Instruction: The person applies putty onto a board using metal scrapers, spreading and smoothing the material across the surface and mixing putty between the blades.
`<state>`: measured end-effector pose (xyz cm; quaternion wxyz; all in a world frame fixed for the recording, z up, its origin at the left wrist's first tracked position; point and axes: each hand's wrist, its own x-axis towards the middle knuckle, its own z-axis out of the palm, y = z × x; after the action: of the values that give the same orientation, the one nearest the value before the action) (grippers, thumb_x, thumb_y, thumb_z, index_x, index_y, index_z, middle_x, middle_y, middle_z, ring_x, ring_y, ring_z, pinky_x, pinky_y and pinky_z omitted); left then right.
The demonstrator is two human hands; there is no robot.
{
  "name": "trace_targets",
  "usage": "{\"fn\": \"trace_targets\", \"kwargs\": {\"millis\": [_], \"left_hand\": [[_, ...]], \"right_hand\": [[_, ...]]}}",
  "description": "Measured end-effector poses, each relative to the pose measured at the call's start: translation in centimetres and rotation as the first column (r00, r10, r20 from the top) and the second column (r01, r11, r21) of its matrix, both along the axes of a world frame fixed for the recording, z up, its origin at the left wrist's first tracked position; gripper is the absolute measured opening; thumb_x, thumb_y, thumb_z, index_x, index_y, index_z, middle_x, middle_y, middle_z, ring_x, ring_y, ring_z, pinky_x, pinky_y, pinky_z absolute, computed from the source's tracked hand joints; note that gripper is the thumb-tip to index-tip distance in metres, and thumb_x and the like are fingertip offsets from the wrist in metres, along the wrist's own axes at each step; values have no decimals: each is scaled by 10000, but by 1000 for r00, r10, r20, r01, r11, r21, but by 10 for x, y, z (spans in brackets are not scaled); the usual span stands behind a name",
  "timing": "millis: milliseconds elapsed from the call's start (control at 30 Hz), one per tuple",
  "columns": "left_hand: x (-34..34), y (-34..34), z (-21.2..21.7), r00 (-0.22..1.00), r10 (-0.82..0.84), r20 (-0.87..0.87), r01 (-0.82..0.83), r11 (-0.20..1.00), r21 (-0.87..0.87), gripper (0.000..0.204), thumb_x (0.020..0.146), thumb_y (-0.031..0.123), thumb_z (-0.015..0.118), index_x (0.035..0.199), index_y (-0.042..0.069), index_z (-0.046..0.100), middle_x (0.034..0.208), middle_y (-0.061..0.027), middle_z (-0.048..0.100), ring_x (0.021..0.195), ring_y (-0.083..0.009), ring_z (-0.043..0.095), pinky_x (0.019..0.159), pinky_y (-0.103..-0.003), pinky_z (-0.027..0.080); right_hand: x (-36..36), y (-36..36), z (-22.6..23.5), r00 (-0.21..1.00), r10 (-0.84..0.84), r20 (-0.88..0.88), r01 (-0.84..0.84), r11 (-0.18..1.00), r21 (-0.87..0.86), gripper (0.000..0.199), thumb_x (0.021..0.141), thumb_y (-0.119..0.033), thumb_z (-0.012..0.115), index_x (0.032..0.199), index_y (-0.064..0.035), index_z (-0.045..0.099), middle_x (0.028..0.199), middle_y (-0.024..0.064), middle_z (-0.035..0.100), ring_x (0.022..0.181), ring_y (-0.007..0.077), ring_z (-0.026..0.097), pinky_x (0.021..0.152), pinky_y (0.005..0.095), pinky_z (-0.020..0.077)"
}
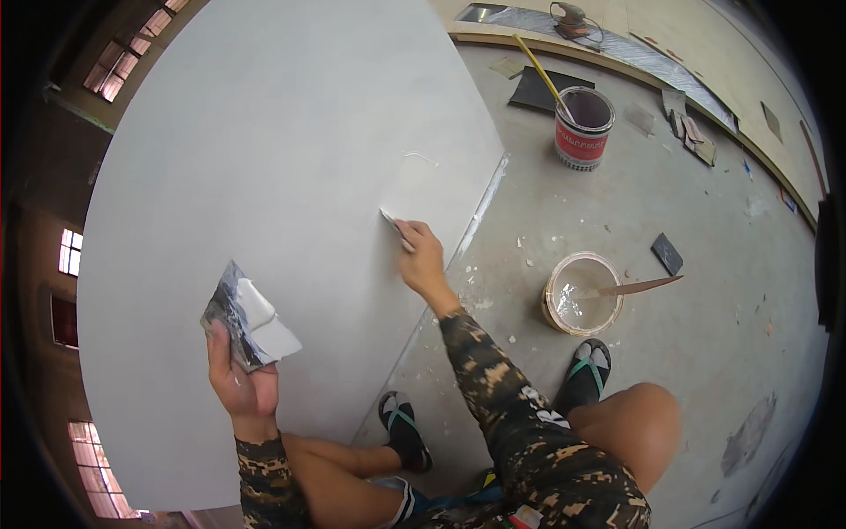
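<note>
A large white panel (264, 132) spreads in front of me and to my left. My left hand (241, 381) holds up a thin, dark metal plate (227, 309) from below, its fingers under the near edge. Thick white putty (257, 306) lies on that plate in two patches. My right hand (424, 263) grips a small putty knife (389, 217) whose blade meets the panel near its right edge. Just beyond the blade, a thin curved ridge of putty (421, 159) stands out on the surface.
On the concrete floor to the right stand a red-labelled can (582, 141) with a yellow-handled tool (539, 75) and a tub (551, 307) with a flat stick (652, 285). A dark block (667, 254) lies beside the tub. Farther off sits a power sander (573, 21).
</note>
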<state>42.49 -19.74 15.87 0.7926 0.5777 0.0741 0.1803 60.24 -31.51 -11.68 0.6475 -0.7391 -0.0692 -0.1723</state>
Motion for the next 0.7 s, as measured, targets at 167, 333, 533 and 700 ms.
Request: {"fn": "trace_targets", "kwargs": {"millis": [167, 333, 533, 700], "left_hand": [[7, -13, -6, 1000, -25, -8, 24, 998, -56, 387, 1031, 262, 467, 1355, 50, 480, 1276, -66, 596, 1136, -183, 592, 939, -346, 506], [2, -1, -6, 1000, -9, -21, 8, 1000, -29, 393, 1033, 278, 461, 1355, 55, 484, 1269, -56, 602, 1130, -183, 594, 945, -355, 503], [-2, 11, -10, 999, 43, -30, -43, 999, -5, 396, 1034, 289, 454, 1353, 58, 489, 1273, -51, 600, 1132, -180, 589, 951, -357, 493], [1, 7, -7, 998, 49, -39, -50, 999, -15, 398, 1036, 287, 449, 1362, 61, 485, 1286, -48, 594, 1138, -177, 587, 950, -345, 485]], "right_hand": [[78, -94, -44, 910, -236, -339, 288, 951, 110, 385, 866, -54, 547, 1240, -47, 637, 1061, 201, 668, 913, 336, 660, 789, 395, 513], [132, -103, 0, 848, -22, -530, 213, 929, 302, 315, 908, -85, 556, 1193, 22, 634, 1061, 173, 688, 958, 287, 658, 800, 364, 494], [102, -71, 38, 953, -27, -301, 64, 991, 115, 365, 849, -50, 528, 1186, -54, 669, 1020, 178, 676, 882, 288, 665, 776, 381, 514], [-5, 2, 35, 997, -42, 65, 51, 989, -142, 585, 674, 24, 625, 1243, -110, 645, 1124, 157, 622, 995, 324, 615, 1007, 530, 397]]}}
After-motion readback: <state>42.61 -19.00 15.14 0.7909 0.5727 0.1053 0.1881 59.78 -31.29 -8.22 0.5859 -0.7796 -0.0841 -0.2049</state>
